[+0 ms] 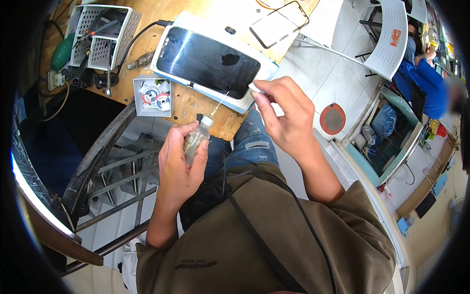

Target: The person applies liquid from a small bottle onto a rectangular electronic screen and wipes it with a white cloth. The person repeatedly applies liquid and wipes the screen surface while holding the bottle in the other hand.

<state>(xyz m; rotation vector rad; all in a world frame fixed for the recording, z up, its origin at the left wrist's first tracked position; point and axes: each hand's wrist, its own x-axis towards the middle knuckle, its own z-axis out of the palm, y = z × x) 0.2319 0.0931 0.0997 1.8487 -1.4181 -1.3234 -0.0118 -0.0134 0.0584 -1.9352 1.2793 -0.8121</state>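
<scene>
My left hand (178, 164) is closed around a small clear plastic bottle (194, 139) with a white top and a thin needle tip. The bottle tilts so that its needle points up toward the near edge of a phone screen (200, 61). That dark glossy screen lies on a white and blue machine (268, 67) on the bench and has a dark blotch at its right part. To the right of the screen's near corner, my right hand (291, 115) pinches a small white piece (255, 88) between thumb and fingers; its exact kind is unclear.
A small white box (154, 111) with round labelled containers stands left of the machine. Farther left are a white tool basket (101, 51) and a green rubber bulb (62, 52). A thin black frame (288, 35) lies at the bench's far right. Another person's blue sleeve (428, 81) shows at right.
</scene>
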